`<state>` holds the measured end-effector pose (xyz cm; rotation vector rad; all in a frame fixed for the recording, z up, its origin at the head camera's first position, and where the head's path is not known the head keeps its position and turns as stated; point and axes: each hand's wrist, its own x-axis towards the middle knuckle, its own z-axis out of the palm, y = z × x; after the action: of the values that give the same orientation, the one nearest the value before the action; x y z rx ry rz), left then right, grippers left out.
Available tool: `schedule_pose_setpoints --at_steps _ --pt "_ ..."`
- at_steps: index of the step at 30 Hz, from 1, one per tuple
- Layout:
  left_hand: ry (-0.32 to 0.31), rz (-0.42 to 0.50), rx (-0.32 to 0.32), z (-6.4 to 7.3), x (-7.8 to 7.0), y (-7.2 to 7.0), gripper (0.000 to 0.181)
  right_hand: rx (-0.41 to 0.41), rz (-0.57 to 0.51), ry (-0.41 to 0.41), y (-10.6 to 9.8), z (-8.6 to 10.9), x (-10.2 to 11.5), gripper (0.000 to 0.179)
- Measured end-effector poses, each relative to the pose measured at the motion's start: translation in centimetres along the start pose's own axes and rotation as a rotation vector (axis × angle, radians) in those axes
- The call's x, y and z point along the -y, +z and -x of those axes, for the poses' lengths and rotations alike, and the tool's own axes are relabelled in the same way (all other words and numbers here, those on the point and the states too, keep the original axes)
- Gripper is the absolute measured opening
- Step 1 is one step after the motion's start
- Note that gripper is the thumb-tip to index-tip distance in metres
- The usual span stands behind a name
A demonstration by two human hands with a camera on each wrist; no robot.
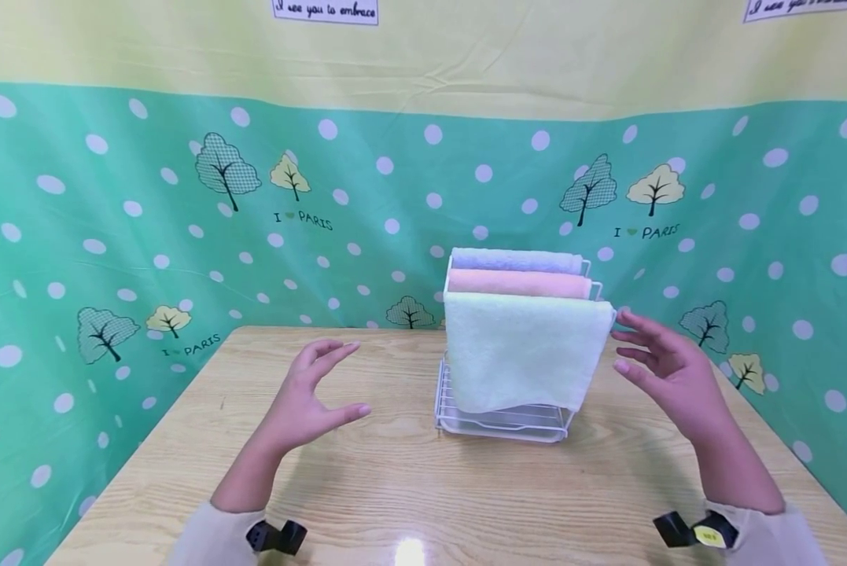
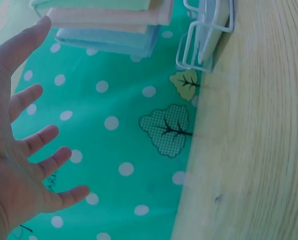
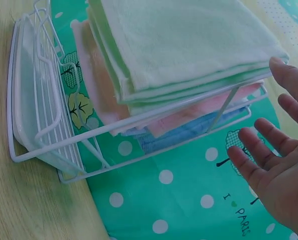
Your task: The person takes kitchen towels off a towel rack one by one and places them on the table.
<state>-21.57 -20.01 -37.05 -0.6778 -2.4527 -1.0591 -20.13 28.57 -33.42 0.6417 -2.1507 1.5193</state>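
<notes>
A white wire rack (image 3: 63, 142) with a tray base (image 1: 508, 429) stands on the table, right of centre. Over its bars hang three folded towels: a pale green towel (image 1: 529, 354) in front, a pink towel (image 1: 518, 283) behind it, and a blue towel (image 1: 515, 260) at the back. My right hand (image 1: 667, 365) is beside the rack's right side, fingers spread, fingertips close to the green towel's top corner. To the left of the rack my left hand (image 1: 317, 397) is held in the air, thumb and fingers apart, holding nothing.
The wooden table (image 1: 366, 487) reaches back to a green polka-dot curtain (image 1: 366, 204) with printed trees. That curtain also runs along both sides. A dark wrist device (image 1: 276, 537) sits on the left cuff, another (image 1: 699, 531) on the right.
</notes>
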Motion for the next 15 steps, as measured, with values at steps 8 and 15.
schedule_pose_setpoints --at_steps 8,15 --pt "0.054 0.007 -0.018 -0.5 -0.9 -0.1 0.080 -0.063 0.048 0.052 0.7 -0.1 0.8 0.053" --pt "0.094 0.020 -0.030 -0.8 -1.5 -0.3 0.078 -0.100 0.021 0.080 1.3 -0.6 1.4 0.051"
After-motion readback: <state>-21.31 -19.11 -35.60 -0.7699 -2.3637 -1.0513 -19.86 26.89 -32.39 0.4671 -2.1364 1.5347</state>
